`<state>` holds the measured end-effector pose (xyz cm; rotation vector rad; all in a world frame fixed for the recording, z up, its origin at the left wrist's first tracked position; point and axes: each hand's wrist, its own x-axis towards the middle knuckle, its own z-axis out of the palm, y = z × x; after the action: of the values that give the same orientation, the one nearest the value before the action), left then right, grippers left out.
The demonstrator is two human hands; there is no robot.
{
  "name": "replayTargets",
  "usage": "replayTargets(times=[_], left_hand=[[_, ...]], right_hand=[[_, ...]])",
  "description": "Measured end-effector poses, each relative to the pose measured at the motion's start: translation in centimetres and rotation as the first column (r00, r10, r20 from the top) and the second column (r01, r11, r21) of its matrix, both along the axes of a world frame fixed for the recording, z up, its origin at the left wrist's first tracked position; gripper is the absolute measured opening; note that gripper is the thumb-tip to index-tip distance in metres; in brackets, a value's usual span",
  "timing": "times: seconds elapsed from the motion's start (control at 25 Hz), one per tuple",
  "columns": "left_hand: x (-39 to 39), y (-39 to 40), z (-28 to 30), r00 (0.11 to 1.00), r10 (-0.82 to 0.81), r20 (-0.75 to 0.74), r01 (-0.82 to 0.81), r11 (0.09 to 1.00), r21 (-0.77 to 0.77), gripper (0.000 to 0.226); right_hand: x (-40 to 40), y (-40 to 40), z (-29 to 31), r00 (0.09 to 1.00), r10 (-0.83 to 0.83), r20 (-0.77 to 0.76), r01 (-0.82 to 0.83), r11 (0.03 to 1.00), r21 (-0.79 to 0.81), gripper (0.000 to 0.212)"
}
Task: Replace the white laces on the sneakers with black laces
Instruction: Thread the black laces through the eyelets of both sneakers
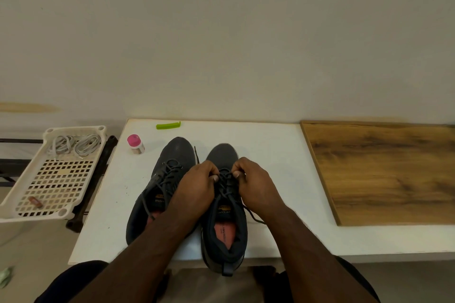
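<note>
**Both hands at the right sneaker's lacing**

Left hand (197,181) and right hand (253,182) curled over the right sneaker (225,224), each pinching the black lace (225,183) at mid-tongue — fingertips nearly meeting. Loose lace end trailing right, beside the right wrist. Left sneaker (160,187) just beside, under the left forearm, already black-laced. White laces (73,145) coiled in the white basket (19,194) — well apart, off the table (270,145).
</note>
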<state>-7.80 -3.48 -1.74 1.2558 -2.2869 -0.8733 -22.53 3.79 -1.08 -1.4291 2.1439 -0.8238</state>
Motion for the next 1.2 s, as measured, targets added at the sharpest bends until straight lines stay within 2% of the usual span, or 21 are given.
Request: replayTargets(times=[0.16,0.36,0.52,0.72,0.84,1.04,1.2], left_hand=[[-0.2,-0.1,0.2,1.000,0.012,0.017,-0.013,1.000,0.022,0.011],[0.1,0.2,0.4,1.000,-0.008,0.013,0.008,1.000,0.009,0.012],[0.0,0.2,0.3,1.000,0.010,0.016,-0.010,0.999,0.032,0.011],[0.5,0.1,1.0,0.999,0.040,-0.018,-0.039,0.998,0.051,0.010],[1.0,0.3,1.4,1.000,0.001,0.012,-0.003,0.995,0.104,0.014],[1.1,0.7,1.7,1.000,-0.002,0.002,0.002,0.996,0.089,0.014],[1.2,0.6,1.8,0.992,-0.124,0.005,0.123,0.989,0.078,0.023]], right_hand=[[-0.4,0.2,0.1,0.998,-0.023,0.059,0.019,0.997,0.071,0.016],[0.2,0.1,0.2,0.998,0.045,-0.034,-0.043,0.998,0.038,0.019],[0.3,0.1,0.1,0.999,0.030,-0.023,-0.029,0.999,0.023,0.022],[-0.6,0.7,0.7,0.989,-0.097,0.112,0.092,0.995,0.042,0.011],[-0.8,1.6,0.9,0.967,-0.072,0.244,0.054,0.995,0.081,0.015],[0.1,1.9,0.6,0.991,-0.038,0.130,0.027,0.996,0.088,0.017],[0.4,1.6,0.6,1.000,0.024,0.015,-0.025,0.997,0.076,0.018]])
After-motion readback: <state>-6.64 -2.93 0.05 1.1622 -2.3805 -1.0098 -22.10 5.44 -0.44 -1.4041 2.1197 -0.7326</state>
